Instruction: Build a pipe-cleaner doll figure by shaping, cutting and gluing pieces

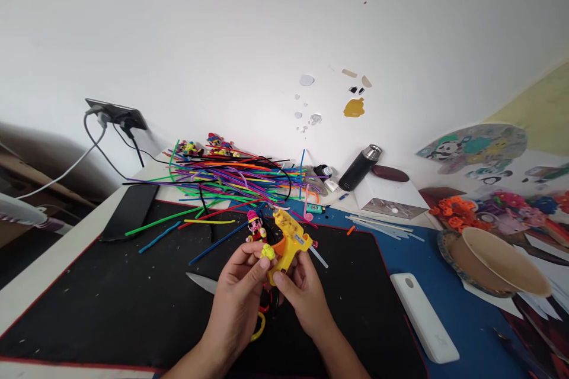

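Observation:
Between the thumb and fingers of my left hand (237, 290) is a small yellow pipe-cleaner piece (267, 253). My right hand (306, 296) grips a yellow hot glue gun (290, 237) by its handle, its nozzle pointing up and away from me. The two hands are close together, with the yellow piece just left of the gun. Behind them stands a small pipe-cleaner figure (254, 225) with a pink and yellow top. Partly hidden under my hands are scissors, with a blade (202, 282) showing at left and a yellow handle loop (258, 328) below.
A heap of coloured pipe cleaners (231, 177) spreads along the wall. The black mat (133, 302) carries a phone (130, 212) at its left. Clear glue sticks (386, 225), a black thermos (361, 167), a white power bank (424, 317) and a bowl (502, 260) are on the right.

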